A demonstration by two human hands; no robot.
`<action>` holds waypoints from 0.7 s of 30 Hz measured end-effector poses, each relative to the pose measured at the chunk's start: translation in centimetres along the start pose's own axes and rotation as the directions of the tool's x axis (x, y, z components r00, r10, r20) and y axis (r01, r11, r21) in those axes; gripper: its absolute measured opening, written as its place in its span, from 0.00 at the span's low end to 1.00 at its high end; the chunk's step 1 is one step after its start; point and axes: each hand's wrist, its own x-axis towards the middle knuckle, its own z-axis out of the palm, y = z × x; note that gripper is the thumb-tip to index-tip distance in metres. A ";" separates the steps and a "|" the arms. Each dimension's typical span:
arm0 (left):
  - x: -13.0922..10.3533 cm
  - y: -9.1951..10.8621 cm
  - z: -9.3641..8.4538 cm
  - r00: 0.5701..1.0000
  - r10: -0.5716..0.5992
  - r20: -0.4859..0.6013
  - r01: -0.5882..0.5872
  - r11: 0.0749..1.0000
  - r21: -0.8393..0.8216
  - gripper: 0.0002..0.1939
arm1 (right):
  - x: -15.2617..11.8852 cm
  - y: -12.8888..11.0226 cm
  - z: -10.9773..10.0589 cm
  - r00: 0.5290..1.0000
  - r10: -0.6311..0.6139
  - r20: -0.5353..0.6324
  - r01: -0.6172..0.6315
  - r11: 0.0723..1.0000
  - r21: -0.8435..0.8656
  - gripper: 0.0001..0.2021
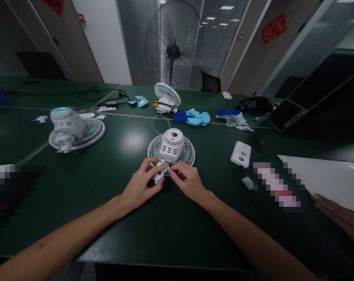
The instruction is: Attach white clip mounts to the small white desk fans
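Note:
A small white fan point(172, 145) lies on its grille in front of me, motor housing up. At its near side is a white plastic bracket point(159, 177), possibly the fan's clip; my left hand point(143, 181) grips it between thumb and fingers. My right hand point(188, 178) is closed in a pinch against the same spot, beside a small light-blue piece point(166, 169). What the right fingertips hold is mostly hidden by them. A thin pale cable point(160, 116) loops behind the fan.
Another white fan point(67, 127) lies to the left, and a third fan point(166, 97) stands behind. Blue fan blades point(198, 118), gloves point(233, 117) and a white power bank point(241, 153) sit on the green table point(121, 234). Another person's hand point(337, 214) rests at the right.

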 end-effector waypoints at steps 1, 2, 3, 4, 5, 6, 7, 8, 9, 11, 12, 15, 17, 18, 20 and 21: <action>0.0 0.0 0.0 1.000 -0.002 0.001 0.002 1.000 -0.001 0.25 | 0.0 0.0 0.0 1.000 0.005 -0.003 -0.005 1.000 0.016 0.07; 0.0 0.0 0.0 1.000 -0.003 0.002 0.003 1.000 0.000 0.25 | 0.0 -0.1 0.1 1.000 0.013 -0.009 -0.013 0.999 0.037 0.06; 0.0 0.0 0.0 1.000 -0.004 0.002 0.004 1.000 0.004 0.25 | 0.0 -0.2 0.1 0.999 0.026 -0.019 -0.025 0.998 0.059 0.06; 0.0 0.0 0.0 1.000 -0.003 0.002 0.003 1.000 0.009 0.25 | 0.0 -0.3 0.2 0.999 0.045 -0.027 -0.042 0.996 0.083 0.07; 0.0 -0.1 0.0 1.000 -0.001 0.003 0.001 1.000 0.011 0.25 | 0.0 -0.4 0.3 0.997 0.070 -0.031 -0.066 0.992 0.110 0.07; 0.0 -0.1 0.0 1.000 -0.001 0.005 0.001 1.000 0.011 0.25 | -0.1 -0.5 0.3 0.994 0.102 -0.031 -0.097 0.986 0.139 0.08; 0.0 -0.1 0.0 1.000 -0.002 0.010 0.001 1.000 0.011 0.25 | -0.1 -0.6 0.4 0.990 0.138 -0.025 -0.132 0.977 0.170 0.08; -0.1 -0.1 0.0 1.000 -0.003 0.013 0.003 1.000 0.008 0.25 | -0.2 -0.7 0.5 0.984 0.176 -0.011 -0.170 0.964 0.202 0.09; -0.1 -0.1 0.0 1.000 -0.005 0.015 0.005 1.000 0.005 0.25 | -0.2 -0.8 0.6 0.977 0.214 0.006 -0.209 0.949 0.235 0.10; -0.1 -0.1 0.0 1.000 -0.007 0.017 0.007 1.000 0.004 0.24 | -0.3 -0.9 0.8 0.961 0.275 0.036 -0.273 0.912 0.306 0.11; -0.1 -0.1 0.0 1.000 -0.007 0.018 0.007 1.000 0.005 0.24 | -0.3 -0.9 0.8 0.953 0.299 0.049 -0.298 0.892 0.340 0.11; -0.1 -0.1 0.0 1.000 0.001 0.019 -0.001 1.000 0.015 0.25 | -0.3 -0.8 1.2 0.929 0.363 0.079 -0.359 0.826 0.434 0.13; 0.0 -0.1 0.0 1.000 0.007 0.013 -0.007 1.000 0.019 0.25 | -0.3 -0.8 1.5 0.910 0.403 0.100 -0.397 0.773 0.495 0.15; 0.0 0.0 0.0 1.000 0.007 0.011 -0.008 1.000 0.019 0.25 | -0.2 -0.8 1.6 0.899 0.423 0.112 -0.414 0.740 0.530 0.17; 0.1 0.0 -0.1 1.000 0.004 0.012 -0.004 1.000 0.018 0.26 | -0.1 -0.9 1.7 0.872 0.463 0.157 -0.456 0.654 0.604 0.18; 0.1 0.0 -0.1 1.000 0.002 0.014 -0.002 1.000 0.017 0.26 | 0.0 -1.0 1.7 0.856 0.482 0.187 -0.480 0.606 0.635 0.19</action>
